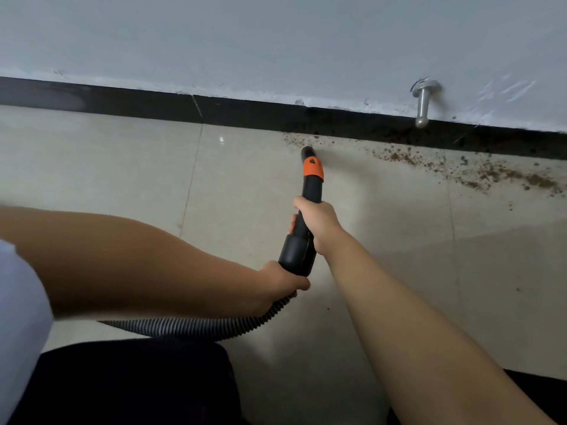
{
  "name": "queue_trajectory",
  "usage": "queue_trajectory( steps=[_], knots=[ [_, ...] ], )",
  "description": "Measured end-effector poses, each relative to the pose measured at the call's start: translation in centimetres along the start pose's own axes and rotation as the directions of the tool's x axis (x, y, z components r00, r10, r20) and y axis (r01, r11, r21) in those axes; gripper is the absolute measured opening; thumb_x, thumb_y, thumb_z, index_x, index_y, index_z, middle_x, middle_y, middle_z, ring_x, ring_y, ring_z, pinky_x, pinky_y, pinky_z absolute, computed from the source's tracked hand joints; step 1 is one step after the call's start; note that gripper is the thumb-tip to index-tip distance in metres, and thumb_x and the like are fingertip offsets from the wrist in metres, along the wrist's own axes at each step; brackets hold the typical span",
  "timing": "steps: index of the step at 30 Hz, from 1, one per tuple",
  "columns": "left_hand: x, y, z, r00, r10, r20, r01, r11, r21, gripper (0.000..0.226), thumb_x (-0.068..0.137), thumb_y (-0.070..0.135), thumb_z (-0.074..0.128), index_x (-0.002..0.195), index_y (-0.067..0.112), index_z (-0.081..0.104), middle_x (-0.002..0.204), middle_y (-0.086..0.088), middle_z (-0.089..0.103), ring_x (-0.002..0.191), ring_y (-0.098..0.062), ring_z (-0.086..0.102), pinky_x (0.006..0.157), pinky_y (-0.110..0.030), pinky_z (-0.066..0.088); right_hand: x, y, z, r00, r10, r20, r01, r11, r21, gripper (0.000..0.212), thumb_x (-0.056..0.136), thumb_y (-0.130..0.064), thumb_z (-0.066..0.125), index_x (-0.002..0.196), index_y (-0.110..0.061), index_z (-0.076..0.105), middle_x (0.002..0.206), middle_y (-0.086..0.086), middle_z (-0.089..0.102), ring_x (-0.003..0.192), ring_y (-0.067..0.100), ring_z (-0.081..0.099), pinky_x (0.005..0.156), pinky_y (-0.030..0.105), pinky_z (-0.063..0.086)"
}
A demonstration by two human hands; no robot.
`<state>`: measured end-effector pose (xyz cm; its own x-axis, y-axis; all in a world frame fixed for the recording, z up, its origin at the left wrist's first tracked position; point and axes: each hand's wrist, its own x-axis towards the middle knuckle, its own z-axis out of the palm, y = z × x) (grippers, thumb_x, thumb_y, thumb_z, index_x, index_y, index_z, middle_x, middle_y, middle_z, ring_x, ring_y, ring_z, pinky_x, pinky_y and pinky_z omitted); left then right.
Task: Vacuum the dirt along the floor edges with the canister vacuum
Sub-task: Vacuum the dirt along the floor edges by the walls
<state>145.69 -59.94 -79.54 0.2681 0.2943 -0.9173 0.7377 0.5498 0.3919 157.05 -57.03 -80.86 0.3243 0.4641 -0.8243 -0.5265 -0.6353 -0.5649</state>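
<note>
Spanning the far side: pale wall (276,35) over a black skirting (245,113), meeting glossy beige tiles (122,167). Trailing right along that edge: brown dirt (491,171), thickest at far right, thinning to specks near the nozzle. Curving in from the near left: a grey ribbed hose (190,328), joining a black wand (302,237) with an orange collar (313,168). Pointing away toward the skirting, with the black nozzle (307,152) sitting just short of it, at the left end of the dirt. Gripping the wand's middle: right hand (319,223), fingers wrapped fully round. Gripping the hose where it meets the wand's wide cuff: left hand (283,282), fingers curled tight. Sticking out of the wall, far right: a metal doorstop (423,102).
</note>
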Motion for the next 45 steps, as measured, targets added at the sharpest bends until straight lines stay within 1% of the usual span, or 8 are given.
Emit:
queue_trajectory(
  steps=[5, 13, 16, 20, 26, 32, 38, 45],
  knots=[
    [-0.1, -0.7, -0.6, 0.997, -0.014, -0.072, 0.007, 0.996, -0.085, 0.028, 0.083, 0.012, 0.065, 0.106, 0.006, 0.05, 0.075, -0.006, 0.053, 0.063, -0.015, 0.048, 0.063, -0.025, 0.043, 0.1, -0.3, 2.0, 0.997, 0.001, 0.083, 0.006, 0.996, -0.09, 0.008, 0.086, -0.008, 0.052, 0.084, -0.008, 0.044, 0.056, 0.008, 0.048, 0.034, 0.015, 0.045, 0.04, 0.015, 0.042],
    [1.0, 1.4, 0.7, 1.0, 0.031, -0.003, -0.031, 0.999, 0.02, 0.036, 0.082, 0.011, 0.067, 0.115, 0.003, 0.053, 0.076, -0.004, 0.053, 0.061, -0.013, 0.049, 0.056, -0.02, 0.042, 0.4, -0.8, -1.6, 0.994, -0.029, -0.103, 0.036, 0.998, 0.061, 0.011, 0.086, -0.007, 0.052, 0.079, -0.008, 0.043, 0.055, 0.007, 0.048, 0.041, 0.018, 0.045, 0.05, 0.026, 0.044],
    [1.4, 2.5, 1.6, 0.998, 0.063, 0.023, -0.064, 0.997, 0.049, 0.034, 0.081, 0.012, 0.068, 0.112, 0.005, 0.054, 0.073, -0.003, 0.053, 0.06, -0.012, 0.049, 0.054, -0.02, 0.041, 0.7, -1.3, -3.2, 0.984, -0.042, -0.172, 0.055, 0.996, 0.069, 0.011, 0.085, -0.008, 0.053, 0.079, -0.008, 0.043, 0.052, 0.006, 0.047, 0.041, 0.018, 0.045, 0.052, 0.027, 0.045],
    [1.8, 3.8, 2.1, 0.996, 0.084, 0.036, -0.085, 0.995, 0.044, 0.027, 0.082, 0.013, 0.067, 0.104, 0.008, 0.054, 0.072, -0.003, 0.053, 0.059, -0.013, 0.048, 0.053, -0.02, 0.04, 1.1, -2.4, -4.1, 0.98, -0.04, -0.196, 0.055, 0.996, 0.072, 0.012, 0.087, -0.007, 0.052, 0.079, -0.008, 0.044, 0.055, 0.006, 0.047, 0.04, 0.018, 0.045, 0.052, 0.027, 0.045],
    [1.7, 3.1, 1.6, 0.998, 0.056, 0.019, -0.056, 0.998, -0.013, 0.034, 0.082, 0.013, 0.065, 0.113, 0.005, 0.053, 0.075, -0.003, 0.053, 0.06, -0.013, 0.048, 0.054, -0.02, 0.04, 1.3, -2.5, -2.7, 0.991, -0.024, -0.131, 0.027, 0.999, 0.018, 0.011, 0.086, -0.006, 0.053, 0.08, -0.009, 0.043, 0.057, 0.007, 0.047, 0.042, 0.018, 0.045, 0.049, 0.026, 0.045],
    [1.3, 0.5, 0.4, 0.998, 0.022, -0.055, -0.027, 0.995, -0.096, 0.036, 0.083, 0.012, 0.064, 0.114, 0.004, 0.049, 0.077, -0.006, 0.052, 0.063, -0.015, 0.047, 0.066, -0.027, 0.043, 1.2, -1.1, 0.5, 1.0, -0.029, -0.007, 0.028, 0.994, -0.105, 0.009, 0.086, -0.008, 0.053, 0.086, -0.008, 0.044, 0.055, 0.007, 0.048, 0.039, 0.018, 0.045, 0.048, 0.024, 0.045],
    [0.9, -0.3, -0.4, 0.995, 0.02, -0.101, -0.033, 0.992, -0.121, 0.03, 0.083, 0.01, 0.063, 0.109, 0.005, 0.05, 0.08, -0.007, 0.052, 0.063, -0.015, 0.047, 0.06, -0.024, 0.042, 0.8, -1.0, 2.1, 0.998, -0.022, 0.061, 0.032, 0.985, -0.171, 0.009, 0.086, -0.01, 0.052, 0.091, -0.007, 0.045, 0.055, 0.008, 0.05, 0.039, 0.017, 0.046, 0.049, 0.022, 0.045],
    [1.7, 1.3, 0.6, 0.997, 0.075, -0.036, -0.076, 0.997, -0.023, 0.028, 0.081, 0.012, 0.065, 0.105, 0.008, 0.052, 0.076, -0.005, 0.053, 0.063, -0.015, 0.049, 0.062, -0.024, 0.043, 0.8, -1.5, -1.1, 0.992, -0.031, -0.124, 0.035, 0.999, 0.03, 0.013, 0.086, -0.007, 0.053, 0.079, -0.01, 0.042, 0.056, 0.006, 0.047, 0.042, 0.018, 0.044, 0.05, 0.026, 0.044]
  ],
)
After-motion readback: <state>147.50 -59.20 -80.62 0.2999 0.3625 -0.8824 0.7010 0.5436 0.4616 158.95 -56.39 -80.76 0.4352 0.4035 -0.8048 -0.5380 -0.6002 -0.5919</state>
